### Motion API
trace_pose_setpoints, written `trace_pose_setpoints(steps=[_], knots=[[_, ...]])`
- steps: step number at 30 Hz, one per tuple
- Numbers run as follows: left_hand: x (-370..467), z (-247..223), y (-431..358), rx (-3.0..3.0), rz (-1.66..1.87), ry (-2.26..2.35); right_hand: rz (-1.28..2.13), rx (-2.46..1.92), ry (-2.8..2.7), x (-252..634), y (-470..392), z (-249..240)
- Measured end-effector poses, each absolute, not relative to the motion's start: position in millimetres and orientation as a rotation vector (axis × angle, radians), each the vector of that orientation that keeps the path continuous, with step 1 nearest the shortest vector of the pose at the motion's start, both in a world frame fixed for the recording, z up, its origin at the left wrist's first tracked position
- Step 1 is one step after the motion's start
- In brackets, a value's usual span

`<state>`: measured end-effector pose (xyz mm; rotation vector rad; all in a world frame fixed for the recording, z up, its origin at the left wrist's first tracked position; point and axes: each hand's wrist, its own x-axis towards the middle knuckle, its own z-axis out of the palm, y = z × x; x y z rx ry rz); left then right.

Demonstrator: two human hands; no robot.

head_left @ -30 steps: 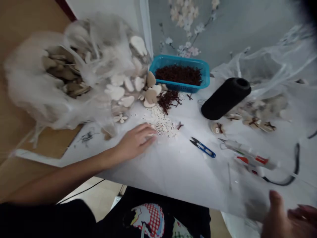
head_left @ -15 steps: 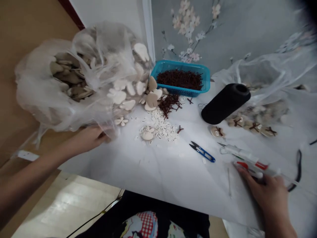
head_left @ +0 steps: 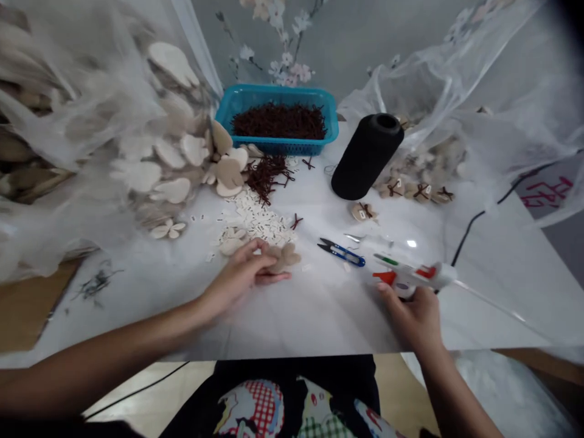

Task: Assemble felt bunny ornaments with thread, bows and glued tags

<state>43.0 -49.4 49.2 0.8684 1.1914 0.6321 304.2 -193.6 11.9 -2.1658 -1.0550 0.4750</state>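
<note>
My left hand (head_left: 249, 267) pinches a beige felt piece with rounded lobes (head_left: 283, 258) above the table, in front of a heap of small white labels (head_left: 262, 220). On the right, my right hand (head_left: 415, 310) is wrapped round the handle of a white glue gun (head_left: 413, 277) with a red trigger. The gun points left and a clear glue stick (head_left: 502, 304) trails from its back. Blue thread snips (head_left: 342, 252) lie between the hands. Behind the left hand is another pale felt piece (head_left: 231, 244), and a brown bow (head_left: 297, 221) rests beside the labels.
A blue basket (head_left: 331, 131) of brown bows stands at the back. Beside it leans a black thread cone (head_left: 365, 158). Plastic bags of felt pieces (head_left: 91, 146) crowd the left. Bow-trimmed felt pieces (head_left: 422, 191) lie near the right-hand bag. A black cord (head_left: 468, 228) runs at the right.
My left hand has come from beside the left bag to the middle, now with a felt piece. My right hand has lifted the glue gun and turned it leftward. The view has shifted right.
</note>
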Motion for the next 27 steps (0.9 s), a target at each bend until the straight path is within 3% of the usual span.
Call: trace_pose_setpoints(steps=[7,17,27], knots=[[76.7,12.8,-57.8,0.898,0.601,0.984,0.449,-2.125,-1.147,274.5,-184.1,3.3],[75.3,10.4,-63.2,0.951,0.591,0.989,0.282,-2.101,-1.341,264.6,-182.0,-0.2],[71.1,4.8,-68.0,1.079,0.542,0.938,0.372,-2.28,-1.271,261.6,-182.0,3.7]])
